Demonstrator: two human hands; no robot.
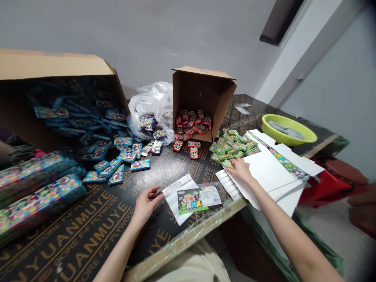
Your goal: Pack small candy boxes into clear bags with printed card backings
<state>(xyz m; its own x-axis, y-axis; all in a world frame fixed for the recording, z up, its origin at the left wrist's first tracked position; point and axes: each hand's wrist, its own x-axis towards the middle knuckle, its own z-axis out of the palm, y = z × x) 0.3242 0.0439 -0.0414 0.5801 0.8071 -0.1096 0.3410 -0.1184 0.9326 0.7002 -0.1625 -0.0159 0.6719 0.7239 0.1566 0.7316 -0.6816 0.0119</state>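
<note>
My right hand (239, 169) pinches a small green candy packet (228, 164) at the front edge of a heap of green packets (233, 144). My left hand (147, 203) rests low over the dark table with its fingers loosely bent and a gap at the thumb. Its fingertips come up to the corner of a white paper sheet (176, 213); whether they touch it I cannot tell. Partly over that sheet lies a flat printed card (198, 199) with a cartoon and a green strip.
A large carton (58, 64) spills blue packets (117, 156) at left, beside stacked blue display packs (44, 203). Purple packets (148, 123) sit by a plastic bag (152, 96). Another carton (223, 90) holds red packets (190, 127). White sheets (270, 172) and a yellow-green basin (308, 136) are at right.
</note>
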